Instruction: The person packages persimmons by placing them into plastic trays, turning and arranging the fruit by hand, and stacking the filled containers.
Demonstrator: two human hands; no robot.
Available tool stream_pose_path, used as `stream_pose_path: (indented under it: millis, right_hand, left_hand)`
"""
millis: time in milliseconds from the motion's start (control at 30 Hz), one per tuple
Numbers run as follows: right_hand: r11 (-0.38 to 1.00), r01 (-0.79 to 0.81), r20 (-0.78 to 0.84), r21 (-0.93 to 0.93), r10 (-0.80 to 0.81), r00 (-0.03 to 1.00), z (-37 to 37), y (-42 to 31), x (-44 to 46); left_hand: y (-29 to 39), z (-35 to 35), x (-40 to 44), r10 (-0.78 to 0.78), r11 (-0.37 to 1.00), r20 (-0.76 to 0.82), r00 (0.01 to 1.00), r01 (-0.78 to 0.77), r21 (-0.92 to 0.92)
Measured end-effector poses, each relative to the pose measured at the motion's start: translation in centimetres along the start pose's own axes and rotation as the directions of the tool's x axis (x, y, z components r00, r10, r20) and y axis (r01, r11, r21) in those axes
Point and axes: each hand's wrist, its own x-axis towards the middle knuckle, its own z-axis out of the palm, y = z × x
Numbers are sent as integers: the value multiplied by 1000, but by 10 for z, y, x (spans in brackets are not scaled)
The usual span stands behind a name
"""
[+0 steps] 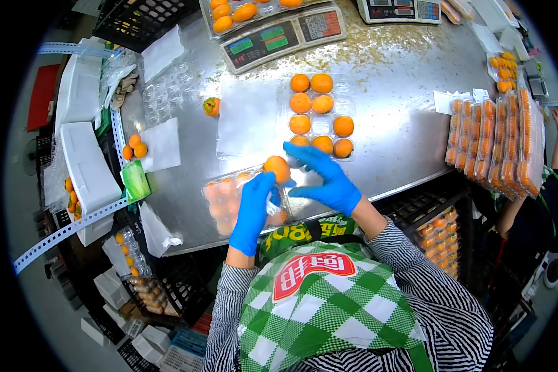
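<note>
My left hand, in a blue glove, grips an orange persimmon above the table's near edge. Something white, perhaps a tissue, shows by its palm. Just to the right, my right hand is gloved too, its fingers spread beside the fruit; no object shows in it. Beneath the left hand lies a clear-covered pack of persimmons. Beyond both hands is an open clear tray with persimmons in its cups. A single persimmon with a green calyx lies left of a white sheet.
Digital scales stand at the back, one bearing a fruit tray. Stacked persimmon packs line the right side. On the left are loose persimmons, a green packet and white foam boxes. Another person's arm shows far right.
</note>
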Motion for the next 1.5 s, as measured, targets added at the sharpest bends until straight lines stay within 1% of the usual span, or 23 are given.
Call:
stream_pose_path:
  millis: [33, 100, 167, 233, 333, 400, 433, 467, 567, 600, 700, 733, 833, 933, 1033, 1133, 1200, 1233, 1300, 1400, 1433, 1467, 1500]
  right_hand:
    - [999, -37, 32, 35, 36, 999, 0, 5, -4]
    - [988, -116, 97, 98, 106, 990, 1, 19, -11]
    - [967, -246, 125, 63, 236, 964, -9, 20, -17]
    - [946, -318, 136, 68, 307, 942, -15, 23, -22]
    - [904, -343, 176, 255, 306, 936, -19, 20, -29]
    - [855, -425, 258, 296, 357, 898, -28, 21, -28]
    - [828, -465, 299, 312, 379, 876, -33, 21, -27]
    - [794, -492, 278, 357, 413, 867, -33, 17, -25]
    - [853, -420, 121, 310, 402, 907, -41, 40, -22]
    - [876, -400, 12, 269, 412, 911, -46, 45, -17]
    - [931, -311, -227, 188, 350, 909, -60, 51, -4]
    - [941, -238, -268, 242, 301, 915, -62, 55, 0]
    - [960, -217, -391, -177, 133, 910, -65, 57, 7]
    - [902, -54, -359, -428, -115, 926, -65, 67, 19]
    - [854, -120, -311, -506, -51, 949, -65, 71, 25]
    - [658, -119, -240, -743, -97, 966, -63, 78, 31]
    - [643, -118, -251, -756, -119, 961, -60, 79, 33]
    - [638, -118, -256, -761, -128, 958, -58, 80, 34]
    - [812, -210, -373, -544, -10, 928, -54, 74, 32]
    - [951, -270, -483, -151, 168, 860, -53, 83, 24]
    - [962, -272, -501, -13, 229, 835, -54, 85, 21]
    - [943, -284, -456, 172, 332, 826, -56, 83, 20]
    - [932, -289, -460, 218, 359, 812, -57, 77, 19]
  left_hand:
    - [-6, -1, 1, -68, 997, 47, 997, 70, -42]
    - [-10, 7, 0, -124, 992, 50, 991, 122, 45]
    - [0, 18, -5, -197, 972, 34, 980, 191, 135]
    - [6, 25, -7, -195, 963, 106, 975, 170, 211]
    - [3, 19, -3, -269, 937, 193, 944, 209, 281]
    - [1, 14, 2, -341, 906, 243, 908, 248, 343]
    - [1, 17, 3, -322, 916, 242, 915, 237, 325]
    - [-1, 20, 2, -304, 925, 240, 922, 226, 306]
    - [-2, 21, 1, -208, 960, 193, 959, 162, 230]
    - [-3, 19, 0, -171, 970, 169, 971, 136, 200]
    - [-8, 5, 1, -93, 990, 106, 990, 81, 115]
    - [-14, -4, 4, -84, 993, 85, 993, 76, 88]
    - [-9, 0, 4, -40, 999, 10, 999, 40, -8]
    - [-16, -8, 5, -45, 999, -42, 998, 44, -26]
    - [-15, -6, 2, -53, 999, -55, 997, 52, -9]
    - [-16, -6, 2, -66, 997, -63, 996, 64, -34]
    - [-15, -8, 0, -76, 997, -63, 995, 74, -31]
    - [-14, -8, 0, -30, 999, -63, 998, 32, 31]
    - [-12, -6, 2, 60, 986, -54, 997, -51, 156]
    - [-25, -5, 24, 209, 851, -69, 976, -146, 504]
    - [-29, 0, 33, 326, 752, -52, 944, -226, 619]
    - [-31, 9, 43, 436, 630, -18, 900, -291, 720]
    - [-32, 16, 52, 533, 488, 33, 846, -339, 804]
